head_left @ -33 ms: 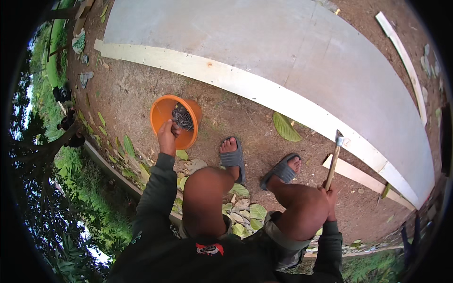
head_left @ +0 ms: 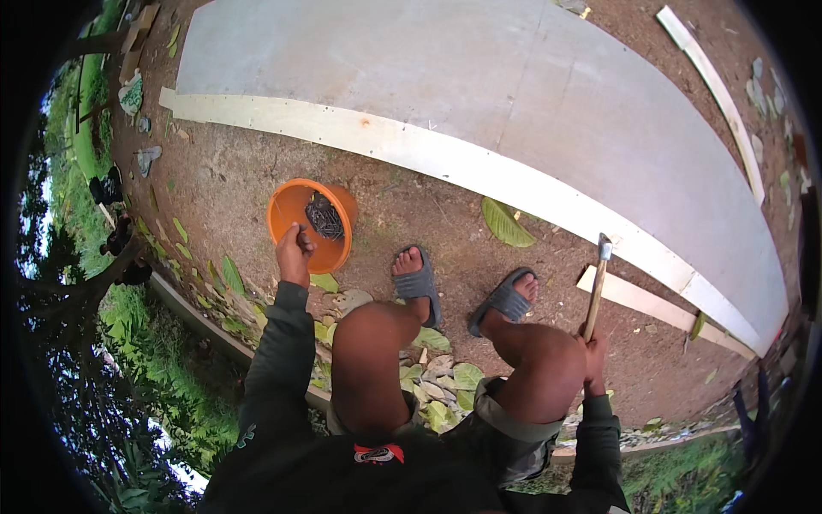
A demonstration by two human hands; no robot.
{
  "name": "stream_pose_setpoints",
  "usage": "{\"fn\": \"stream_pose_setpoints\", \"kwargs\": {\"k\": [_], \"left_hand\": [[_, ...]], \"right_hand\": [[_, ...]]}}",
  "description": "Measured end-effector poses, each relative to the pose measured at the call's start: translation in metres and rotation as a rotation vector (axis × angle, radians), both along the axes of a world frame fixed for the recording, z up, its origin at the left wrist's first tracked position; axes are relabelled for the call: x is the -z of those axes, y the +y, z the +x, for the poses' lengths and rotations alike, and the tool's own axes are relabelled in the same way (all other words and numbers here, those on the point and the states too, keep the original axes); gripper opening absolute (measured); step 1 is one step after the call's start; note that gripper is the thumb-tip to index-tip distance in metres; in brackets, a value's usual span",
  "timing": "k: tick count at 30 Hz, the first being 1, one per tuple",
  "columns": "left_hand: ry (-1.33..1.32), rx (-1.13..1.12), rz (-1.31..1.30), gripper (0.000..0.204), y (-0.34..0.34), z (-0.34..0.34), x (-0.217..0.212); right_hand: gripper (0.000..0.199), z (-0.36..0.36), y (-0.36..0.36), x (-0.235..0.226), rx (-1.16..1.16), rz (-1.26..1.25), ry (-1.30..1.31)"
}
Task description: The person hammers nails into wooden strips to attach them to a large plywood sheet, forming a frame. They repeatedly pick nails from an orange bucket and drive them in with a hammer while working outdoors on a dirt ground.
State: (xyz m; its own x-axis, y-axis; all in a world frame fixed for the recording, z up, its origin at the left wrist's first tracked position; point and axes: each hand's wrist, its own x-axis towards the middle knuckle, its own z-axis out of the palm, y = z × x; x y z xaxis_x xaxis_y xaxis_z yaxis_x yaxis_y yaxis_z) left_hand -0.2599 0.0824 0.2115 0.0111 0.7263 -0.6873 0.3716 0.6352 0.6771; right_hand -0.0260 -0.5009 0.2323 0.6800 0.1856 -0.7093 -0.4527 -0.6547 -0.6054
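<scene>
An orange bucket lies tipped with its mouth toward me, and a pile of dark nails rests inside. At its near rim is my left hand, fingers pinched together; whatever is between them is too small to make out. My right hand grips the wooden handle of a hammer, beside my right knee. The hammer's metal head points away from me, over the near edge of a pale wooden strip. That long strip runs along the near edge of a large grey sheet, with small dark spots along it.
A second pale board lies on the soil at the right, partly beside the strip. Another narrow strip lies beyond the sheet. My sandalled feet stand between bucket and hammer. Fallen leaves dot the ground; bushes grow at left.
My left hand has drawn back slightly from the nails toward the bucket's near rim. The hammer stays in my right hand, and the whole view has shifted a little.
</scene>
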Motion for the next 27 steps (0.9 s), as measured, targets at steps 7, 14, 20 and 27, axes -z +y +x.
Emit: {"fn": "stream_pose_setpoints", "kwargs": {"k": [7, 14, 20, 27], "left_hand": [[0.017, -0.166, -0.238, 0.035, 0.008, -0.010, -0.092], [0.031, 0.144, -0.323, 0.030, -0.073, 0.060, -0.330], [-0.177, 0.852, -0.374, 0.022, -0.237, 0.102, -0.474], [-0.326, 1.429, -0.184, 0.045, -0.448, 0.144, -0.567]], "right_hand": [[0.015, -0.079, -0.056, -0.194, 0.529, -0.045, 0.527], [0.016, -0.218, -0.063, -0.405, 1.294, 0.231, 0.361], [0.008, -0.227, -0.037, -0.511, 1.541, 0.871, 0.330], [0.033, -0.182, -0.096, -0.541, 1.297, 1.416, 0.285]]}}
